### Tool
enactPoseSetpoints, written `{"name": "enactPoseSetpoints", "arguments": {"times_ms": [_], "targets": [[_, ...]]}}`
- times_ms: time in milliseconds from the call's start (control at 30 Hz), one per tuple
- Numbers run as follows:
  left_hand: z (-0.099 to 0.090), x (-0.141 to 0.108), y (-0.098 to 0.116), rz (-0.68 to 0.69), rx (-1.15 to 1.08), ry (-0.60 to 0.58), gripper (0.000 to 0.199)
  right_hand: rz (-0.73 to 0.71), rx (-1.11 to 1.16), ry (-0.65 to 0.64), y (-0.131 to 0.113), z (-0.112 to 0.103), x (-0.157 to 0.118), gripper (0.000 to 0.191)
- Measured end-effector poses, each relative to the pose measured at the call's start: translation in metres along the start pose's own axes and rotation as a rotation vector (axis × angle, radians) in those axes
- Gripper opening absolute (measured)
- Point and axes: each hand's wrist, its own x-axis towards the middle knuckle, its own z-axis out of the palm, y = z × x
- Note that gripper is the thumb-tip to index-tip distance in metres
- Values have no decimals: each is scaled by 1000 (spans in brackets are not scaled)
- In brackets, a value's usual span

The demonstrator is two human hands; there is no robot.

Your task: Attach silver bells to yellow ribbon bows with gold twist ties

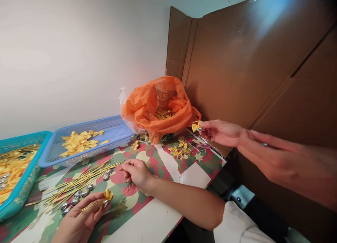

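In the lower left, my left hand pinches a yellow bow with a silver bell against it and a thin gold tie sticking out between the fingers. My right hand is above the table, its fingertips curled together beside the ends of the gold ties; whatever they hold is too small to tell. Several loose silver bells lie around the ties, close to my left hand.
Another person's hands reach in from the right with a yellow bow and bell. Behind stand an orange bag, a blue basket of bows and a teal basket. Finished-looking bows lie mid-table; cardboard walls the right.
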Motion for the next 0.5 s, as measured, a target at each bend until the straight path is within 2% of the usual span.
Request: {"name": "enactPoseSetpoints", "arguments": {"times_ms": [100,300,500], "targets": [[-5,3,-2,11,4,-40,37,93,82,-130,-2,-1,1,18],[-11,9,-7,27,23,-69,31,131,143,-145,1,-2,4,15],[0,-2,-2,33,18,-35,31,65,233,-158,-9,-6,3,12]]}}
